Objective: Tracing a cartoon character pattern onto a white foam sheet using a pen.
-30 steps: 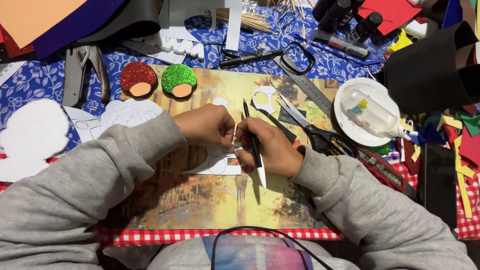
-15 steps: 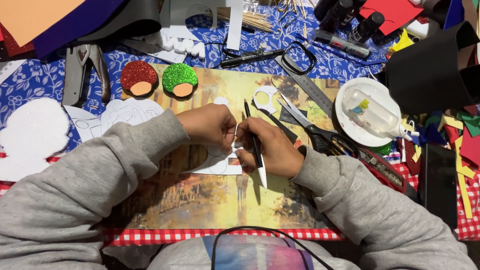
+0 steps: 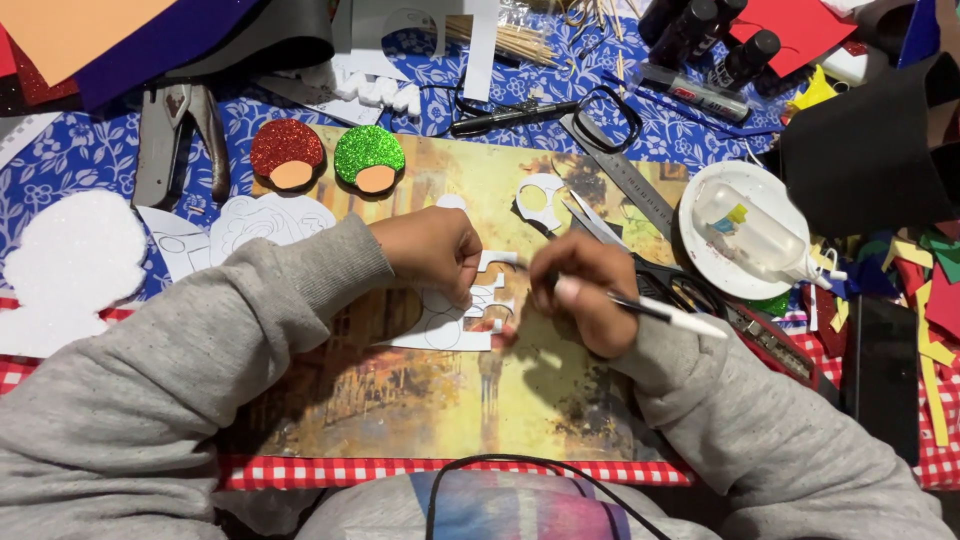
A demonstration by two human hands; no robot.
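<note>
Cluttered craft table point(image 3: 80, 150), left hand point(image 3: 435, 255) pinching white cutout sheet point(image 3: 450, 325), right hand point(image 3: 590, 290) gripping craft knife point(image 3: 665, 317)

2 bare hands point(image 3: 430, 255), loose grey, seemingly fleece sleeves point(image 3: 170, 380).

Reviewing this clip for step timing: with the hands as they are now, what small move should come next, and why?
Probably bring the pen's tip down onto the white paper cutout. The left hand already pins that cutout on the yellow picture mat, while the right hand grips the pen with its free end angled out right.
</note>
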